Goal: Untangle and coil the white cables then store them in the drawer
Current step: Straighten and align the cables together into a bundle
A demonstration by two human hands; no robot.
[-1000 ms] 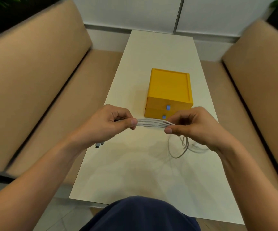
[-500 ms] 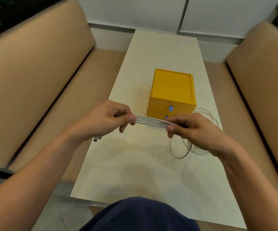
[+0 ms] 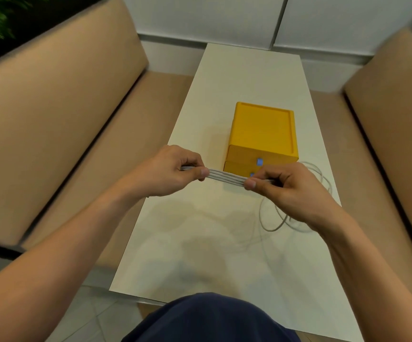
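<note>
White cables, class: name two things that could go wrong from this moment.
The left hand and right hand both pinch the folded strands, and both drawers of the yellow box look shut, so freeing a hand to open one may let the bundle spring apart. The loose loops lie near the right edge of the table; pulling them in could tangle them or slip them over the edge.

A long, pale cream table runs away from the viewer between two tan upholstered benches. The left bench shows a wide padded backrest and a seat cushion just beside the table's edge. The right bench is blurred at its top. Behind the table's far end stands a wall of white panels with a vertical seam. Green foliage fills the upper left corner. Light floor tiles show below the table's near left corner.
</note>
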